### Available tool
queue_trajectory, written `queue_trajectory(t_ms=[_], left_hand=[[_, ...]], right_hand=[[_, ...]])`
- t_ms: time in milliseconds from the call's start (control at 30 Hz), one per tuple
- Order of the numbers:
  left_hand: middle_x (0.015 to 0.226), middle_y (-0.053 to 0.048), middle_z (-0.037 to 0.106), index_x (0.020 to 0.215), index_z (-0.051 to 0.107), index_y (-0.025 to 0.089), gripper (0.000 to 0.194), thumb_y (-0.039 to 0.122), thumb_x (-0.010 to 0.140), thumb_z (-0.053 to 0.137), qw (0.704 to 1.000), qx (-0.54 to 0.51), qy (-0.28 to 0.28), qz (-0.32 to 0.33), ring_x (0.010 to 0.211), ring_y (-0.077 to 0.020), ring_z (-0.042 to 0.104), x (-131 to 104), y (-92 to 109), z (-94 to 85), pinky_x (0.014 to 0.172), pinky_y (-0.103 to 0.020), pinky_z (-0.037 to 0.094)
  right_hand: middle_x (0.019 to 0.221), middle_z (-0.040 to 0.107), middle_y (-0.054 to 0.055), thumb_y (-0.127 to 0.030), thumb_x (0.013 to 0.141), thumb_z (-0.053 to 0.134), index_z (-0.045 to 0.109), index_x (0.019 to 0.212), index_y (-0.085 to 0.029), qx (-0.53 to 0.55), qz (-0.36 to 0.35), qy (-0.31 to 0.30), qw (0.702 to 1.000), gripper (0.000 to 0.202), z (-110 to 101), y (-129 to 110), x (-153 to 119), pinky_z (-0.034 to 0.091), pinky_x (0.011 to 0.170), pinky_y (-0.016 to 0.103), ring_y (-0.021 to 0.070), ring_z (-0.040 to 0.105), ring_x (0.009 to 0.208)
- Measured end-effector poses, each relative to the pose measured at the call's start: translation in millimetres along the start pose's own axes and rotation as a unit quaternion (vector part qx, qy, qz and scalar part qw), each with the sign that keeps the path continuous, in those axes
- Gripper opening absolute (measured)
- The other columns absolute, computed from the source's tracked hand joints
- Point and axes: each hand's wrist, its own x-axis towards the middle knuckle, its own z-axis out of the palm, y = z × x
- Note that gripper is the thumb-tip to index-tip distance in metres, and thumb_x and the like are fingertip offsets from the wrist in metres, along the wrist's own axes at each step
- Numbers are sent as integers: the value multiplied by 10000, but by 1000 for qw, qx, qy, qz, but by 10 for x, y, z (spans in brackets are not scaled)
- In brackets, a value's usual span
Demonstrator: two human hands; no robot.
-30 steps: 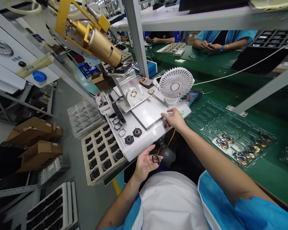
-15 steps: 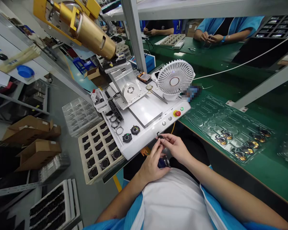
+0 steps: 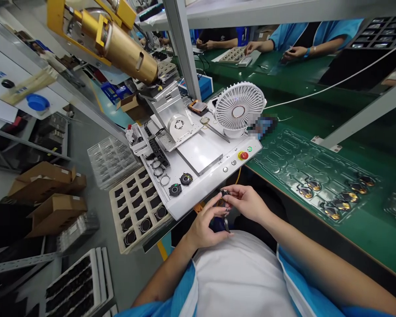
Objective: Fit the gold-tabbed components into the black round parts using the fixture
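A small, round, dark watch part (image 3: 225, 193) is pinched at the fingertips of my right hand (image 3: 250, 203), in front of the machine's near edge. My left hand (image 3: 203, 226) is curled close by, its forefinger touching the same part. Lower down, between its thumb and fingers, it holds a metallic watch case (image 3: 226, 223), seen edge-on and partly hidden. Two black round watch backs (image 3: 186, 178) lie on the white machine bed (image 3: 198, 154), with several metal rings (image 3: 164, 180) beside them.
A beige tray (image 3: 123, 211) with round watch pieces sits at left. To the right, a clear blister tray (image 3: 303, 154) carries several gold-and-black parts. A white fan (image 3: 239, 110), a red emergency button (image 3: 244, 155) and a metal fixture (image 3: 176, 121) stand ahead. Co-workers' hands (image 3: 295, 53) show across the bench.
The part at my fingertips has turned, showing more of its round shape. My right hand has shifted slightly right and down. Across the bench, a co-worker's hand has reached out to the beige tray.
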Motion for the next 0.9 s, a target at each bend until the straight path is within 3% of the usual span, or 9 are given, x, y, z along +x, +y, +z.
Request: queue_trajectory(t_ms=[167,267,367,467,567,700,900], left_hand=[[1552,-199,519,1372,643,218,687,231,728,882,997,75,-21,22,1427,-416,514,35,-34,-5,1141,-537,495],[1597,-214,457,1408,587,238,773,209,704,902,997,37,-18,66,1281,-371,658,20,-120,18,1039,-488,585],[1631,-234,393,1390,567,241,822,172,659,937,993,-46,30,105,1113,-307,755,-12,-198,34,953,-421,630],[1471,-205,601,1314,616,212,641,186,740,899,981,-149,102,76,1152,-299,740,-23,-236,18,997,-419,604],[1231,-149,764,1211,685,197,510,262,755,903,963,-223,147,46,1166,-285,731,-1,-256,-7,1010,-407,594],[1221,-114,781,1193,724,230,552,292,692,946,945,-279,167,30,1087,-242,767,26,-289,9,953,-342,621],[1204,-105,791,1208,747,260,594,279,656,965,945,-279,169,23,1071,-251,778,8,-320,49,892,-322,653]], right_hand=[[722,730,20,-529,659,899,703,907,-178,38,13,1,999,472,-13,-9,2,592,627,319,171,680,599],[661,695,6,-580,642,909,664,831,-175,60,31,16,998,509,12,-8,0,573,582,295,154,650,559],[610,652,-12,-570,632,923,634,776,-172,78,50,14,996,513,25,-26,-10,531,540,257,125,601,517],[604,625,-23,-516,608,946,635,714,-162,79,59,11,995,483,39,-65,-35,472,507,218,92,547,513],[675,663,5,-478,585,954,674,700,-144,77,91,-7,993,451,101,-98,-76,493,555,211,96,575,588],[678,683,12,-423,546,960,615,667,-159,126,141,-26,982,451,271,-104,-144,547,602,258,122,621,593],[589,593,-56,-249,557,872,497,674,-201,129,71,32,989,396,479,-134,-203,408,519,200,82,526,539]])
